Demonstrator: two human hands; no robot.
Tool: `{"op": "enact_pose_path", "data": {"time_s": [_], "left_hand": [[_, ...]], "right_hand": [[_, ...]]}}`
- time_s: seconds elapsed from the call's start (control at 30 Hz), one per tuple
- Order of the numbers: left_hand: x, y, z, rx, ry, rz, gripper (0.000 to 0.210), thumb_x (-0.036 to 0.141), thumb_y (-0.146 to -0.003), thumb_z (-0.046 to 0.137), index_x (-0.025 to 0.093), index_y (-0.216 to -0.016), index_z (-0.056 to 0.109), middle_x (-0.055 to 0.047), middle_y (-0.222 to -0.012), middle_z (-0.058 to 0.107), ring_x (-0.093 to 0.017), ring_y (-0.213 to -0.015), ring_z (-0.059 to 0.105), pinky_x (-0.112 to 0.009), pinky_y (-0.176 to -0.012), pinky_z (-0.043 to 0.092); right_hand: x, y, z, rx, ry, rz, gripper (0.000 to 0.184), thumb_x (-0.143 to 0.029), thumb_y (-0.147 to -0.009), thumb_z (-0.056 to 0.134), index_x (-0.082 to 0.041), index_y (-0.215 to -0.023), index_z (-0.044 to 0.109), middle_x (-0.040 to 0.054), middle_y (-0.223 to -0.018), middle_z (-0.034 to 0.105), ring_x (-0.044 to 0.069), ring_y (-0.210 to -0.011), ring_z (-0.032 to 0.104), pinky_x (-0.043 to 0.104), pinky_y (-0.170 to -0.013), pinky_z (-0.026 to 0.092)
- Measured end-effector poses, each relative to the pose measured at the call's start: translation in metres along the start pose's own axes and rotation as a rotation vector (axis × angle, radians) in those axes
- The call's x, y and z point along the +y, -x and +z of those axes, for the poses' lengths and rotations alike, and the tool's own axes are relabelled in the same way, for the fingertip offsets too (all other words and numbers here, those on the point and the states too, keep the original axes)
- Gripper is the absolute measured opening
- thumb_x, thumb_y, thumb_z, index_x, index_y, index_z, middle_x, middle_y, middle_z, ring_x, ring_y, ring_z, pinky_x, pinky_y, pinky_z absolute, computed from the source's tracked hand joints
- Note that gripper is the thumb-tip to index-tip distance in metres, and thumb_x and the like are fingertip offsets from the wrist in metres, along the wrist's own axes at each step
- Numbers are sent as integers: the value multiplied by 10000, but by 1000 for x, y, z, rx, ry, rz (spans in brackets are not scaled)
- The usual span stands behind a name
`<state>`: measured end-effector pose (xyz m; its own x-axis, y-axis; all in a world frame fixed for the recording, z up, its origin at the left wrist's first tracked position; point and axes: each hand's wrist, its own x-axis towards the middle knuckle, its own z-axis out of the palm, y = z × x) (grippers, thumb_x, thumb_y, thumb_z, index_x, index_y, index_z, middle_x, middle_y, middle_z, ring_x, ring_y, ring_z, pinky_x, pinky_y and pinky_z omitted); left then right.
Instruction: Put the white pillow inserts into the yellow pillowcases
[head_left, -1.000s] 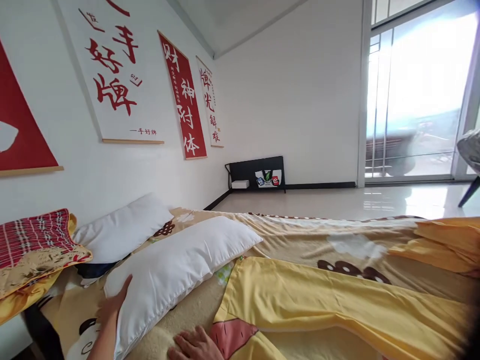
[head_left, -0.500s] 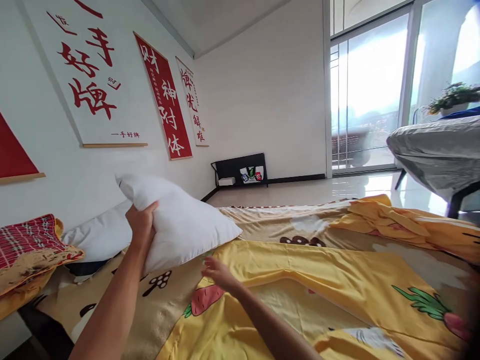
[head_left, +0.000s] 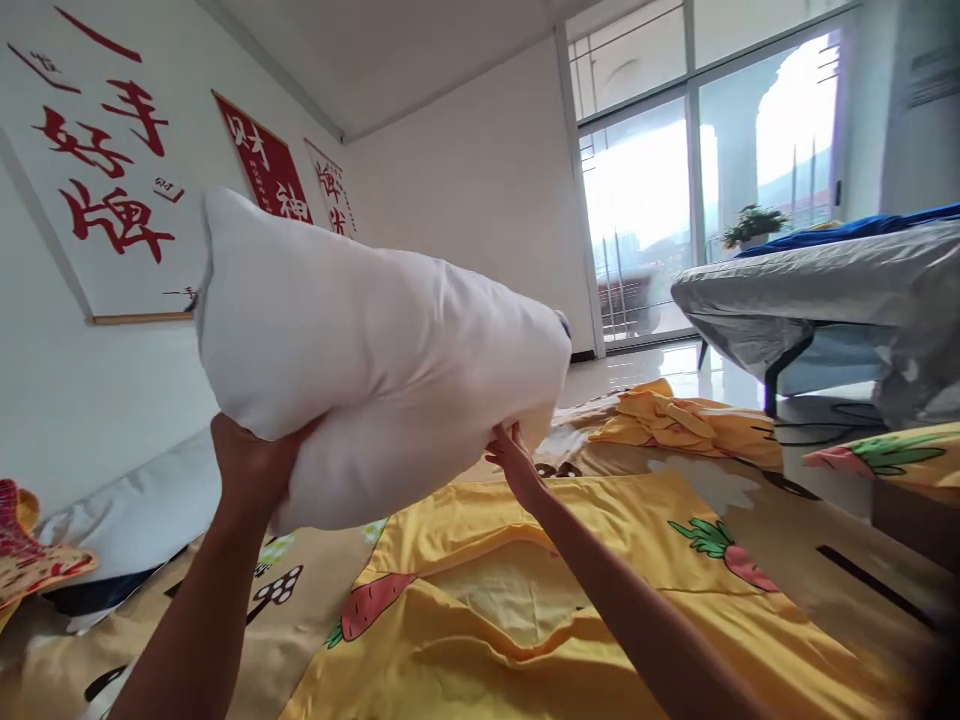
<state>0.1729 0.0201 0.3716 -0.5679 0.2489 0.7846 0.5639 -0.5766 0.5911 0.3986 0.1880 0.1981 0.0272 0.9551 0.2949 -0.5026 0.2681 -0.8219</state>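
A plump white pillow [head_left: 390,340] is held up in the air, bent along its length with a deep crease across the middle. My left hand [head_left: 251,460] is wrapped around its lower left part, fingers partly sunk in the fabric. At the lower right, my right hand [head_left: 516,462] grips the pillow's underside with bent fingers. Below lies a yellow cloth cover [head_left: 420,680] printed with carrots, its opening gaping toward the pillow and a paler inside showing.
A brown patterned sheet [head_left: 315,620] lies under the cover. Another white pillow [head_left: 142,490] and a red patterned cushion [head_left: 37,555] are at the left. Bunched yellow fabric [head_left: 675,425] lies farther back. At right stands a table with a grey cover [head_left: 810,265].
The pillow has risen closer to me and is now bent over. My right hand has moved from above the yellow cover up to the pillow's underside. The view has turned right.
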Motion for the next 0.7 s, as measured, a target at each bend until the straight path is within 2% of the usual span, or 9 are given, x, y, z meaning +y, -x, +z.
{"op": "enact_pose_path", "data": {"time_s": [0.07, 0.17, 0.33, 0.43, 0.5, 0.57, 0.63, 0.7], "left_hand": [[-7, 9, 14, -137, -10, 48, 545, 297, -323, 847, 122, -812, 682, -97, -864, 732, -287, -858, 654, -385, -684, 565], [-15, 26, 39, -269, 58, 41, 468, 316, -398, 832, 133, -804, 690, -106, -878, 743, -299, -899, 667, -379, -731, 569], [-34, 67, 82, -396, 197, -59, 432, 340, -452, 811, 139, -815, 692, -96, -821, 737, -284, -875, 670, -367, -722, 564], [-48, 97, 109, -571, 235, -74, 316, 330, -443, 803, 165, -685, 683, -68, -727, 715, -272, -803, 658, -352, -704, 549], [-57, 114, 123, -758, 234, -65, 218, 312, -453, 776, 178, -582, 664, -47, -631, 679, -255, -714, 637, -339, -664, 533], [-65, 127, 133, -930, 247, -60, 151, 303, -485, 731, 183, -525, 650, -36, -578, 647, -237, -656, 612, -327, -637, 514], [-71, 135, 136, -1002, 259, -67, 123, 299, -516, 695, 184, -525, 653, -34, -587, 645, -230, -653, 602, -319, -634, 502], [-77, 137, 135, -982, 246, -75, 114, 296, -531, 682, 186, -539, 653, -36, -609, 650, -236, -675, 603, -314, -636, 497]], "right_hand": [[-18, -4, -21, 68, 44, -73, 844, -676, -672, 653, -340, -1374, 327, 21, -1059, 662, 185, -857, 654, 277, -685, 504], [-41, -7, -55, 170, 125, -119, 804, -657, -660, 660, -355, -1334, 342, 23, -1138, 635, 177, -827, 651, 273, -666, 511], [-59, 2, -107, 315, 290, -98, 831, -650, -719, 585, -310, -1402, 252, 73, -1151, 634, 179, -775, 661, 287, -672, 516], [-62, 13, -130, 371, 419, -53, 796, -616, -771, 516, -242, -1427, 264, 111, -1064, 664, 199, -720, 673, 318, -636, 516], [-70, 20, -141, 390, 531, -41, 678, -545, -776, 536, -203, -1351, 426, 111, -929, 691, 218, -680, 671, 337, -614, 506], [-88, 23, -147, 412, 656, -72, 483, -450, -756, 584, -181, -1157, 608, 98, -799, 693, 237, -682, 665, 357, -639, 496], [-118, 24, -144, 451, 762, -137, 302, -366, -735, 605, -181, -959, 688, 84, -738, 683, 251, -743, 658, 381, -721, 485], [-154, 24, -128, 462, 859, -280, 236, -341, -743, 593, -193, -894, 698, 74, -769, 686, 254, -823, 646, 395, -807, 465]]}}
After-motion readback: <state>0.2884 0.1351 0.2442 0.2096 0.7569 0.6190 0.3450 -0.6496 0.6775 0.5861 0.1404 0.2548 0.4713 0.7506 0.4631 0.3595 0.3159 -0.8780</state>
